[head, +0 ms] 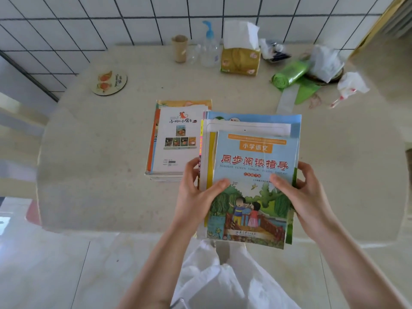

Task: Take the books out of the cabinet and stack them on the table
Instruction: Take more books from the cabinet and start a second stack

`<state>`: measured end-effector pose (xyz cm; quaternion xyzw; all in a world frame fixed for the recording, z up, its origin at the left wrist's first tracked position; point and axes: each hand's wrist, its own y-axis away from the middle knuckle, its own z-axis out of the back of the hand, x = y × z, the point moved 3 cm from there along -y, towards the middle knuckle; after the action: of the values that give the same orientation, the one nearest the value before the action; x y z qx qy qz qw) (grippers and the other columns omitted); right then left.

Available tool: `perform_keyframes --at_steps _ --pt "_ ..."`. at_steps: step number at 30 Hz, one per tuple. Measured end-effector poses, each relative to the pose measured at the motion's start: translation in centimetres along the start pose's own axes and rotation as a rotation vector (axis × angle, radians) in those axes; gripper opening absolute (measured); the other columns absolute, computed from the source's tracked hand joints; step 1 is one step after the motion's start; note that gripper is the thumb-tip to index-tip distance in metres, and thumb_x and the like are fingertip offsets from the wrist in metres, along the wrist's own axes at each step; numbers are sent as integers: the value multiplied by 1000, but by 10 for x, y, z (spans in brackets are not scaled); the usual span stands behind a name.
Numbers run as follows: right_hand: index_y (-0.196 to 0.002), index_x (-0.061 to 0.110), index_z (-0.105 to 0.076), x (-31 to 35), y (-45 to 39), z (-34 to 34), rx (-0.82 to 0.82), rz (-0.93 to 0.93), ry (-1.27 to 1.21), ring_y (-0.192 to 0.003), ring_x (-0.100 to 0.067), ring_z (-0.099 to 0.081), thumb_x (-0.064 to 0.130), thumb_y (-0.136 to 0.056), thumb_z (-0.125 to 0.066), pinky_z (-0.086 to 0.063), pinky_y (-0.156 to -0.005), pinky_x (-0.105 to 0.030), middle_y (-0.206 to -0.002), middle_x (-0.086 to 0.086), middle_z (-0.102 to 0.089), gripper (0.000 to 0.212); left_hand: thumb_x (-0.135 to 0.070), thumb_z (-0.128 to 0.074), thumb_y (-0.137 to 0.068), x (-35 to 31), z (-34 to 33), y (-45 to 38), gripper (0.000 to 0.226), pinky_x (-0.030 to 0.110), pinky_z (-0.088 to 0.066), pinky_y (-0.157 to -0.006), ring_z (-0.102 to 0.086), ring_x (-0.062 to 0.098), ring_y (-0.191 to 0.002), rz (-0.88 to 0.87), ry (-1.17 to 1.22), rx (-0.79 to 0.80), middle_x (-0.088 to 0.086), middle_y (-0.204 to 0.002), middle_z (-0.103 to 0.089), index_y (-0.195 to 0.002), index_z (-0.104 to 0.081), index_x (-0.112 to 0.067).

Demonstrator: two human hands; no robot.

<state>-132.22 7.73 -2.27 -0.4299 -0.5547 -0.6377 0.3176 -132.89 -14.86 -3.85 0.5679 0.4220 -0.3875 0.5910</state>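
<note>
Books [252,175] gripped between both hands [249,197], beside the table's stack [176,139].

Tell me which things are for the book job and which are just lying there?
For the job: blue-covered bundle of books in both hands; white-topped stack of books on the table.

Just lying about: round fruit-picture coaster, yellow tissue box, green bag roll, clear bottle.

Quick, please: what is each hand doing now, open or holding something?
Left hand: closed on the left edge of the held books.
Right hand: closed on their right edge.
</note>
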Motion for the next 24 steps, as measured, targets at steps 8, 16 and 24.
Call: perform_keyframes --at_steps 8,16,24 --pt "-108 16 -67 -6 -42 59 238 -26 124 -94 -21 -72 15 -49 -91 -60 -75 -34 -103 -2 -75 64 5 -81 -68 7 -46 -27 69 34 -61 -71 -72 16 -96 4 -41 115 2 -110 -67 -123 -47 -19" --pt "-86 26 -66 -28 -68 68 164 204 293 -71 8 -66 -13 -59 -82 -53 -68 -14 -74 25 -72 49 -5 -86 -54 43 -59 -42 65 16 -54 -75 -68 6 -94 -85 -276 -27 -4 -101 -73 -114 -64 -6" --pt "-79 37 -72 -44 -70 65 234 278 371 -78 -3 -70 -1 -60 -86 -56 -71 -25 -80 16 -75 44 -4 -88 -61 53 -51 -29 59 6 -45 -77 -62 -13 -92 -163 -364 -80 -15 -99 -69 -115 -63 -7"
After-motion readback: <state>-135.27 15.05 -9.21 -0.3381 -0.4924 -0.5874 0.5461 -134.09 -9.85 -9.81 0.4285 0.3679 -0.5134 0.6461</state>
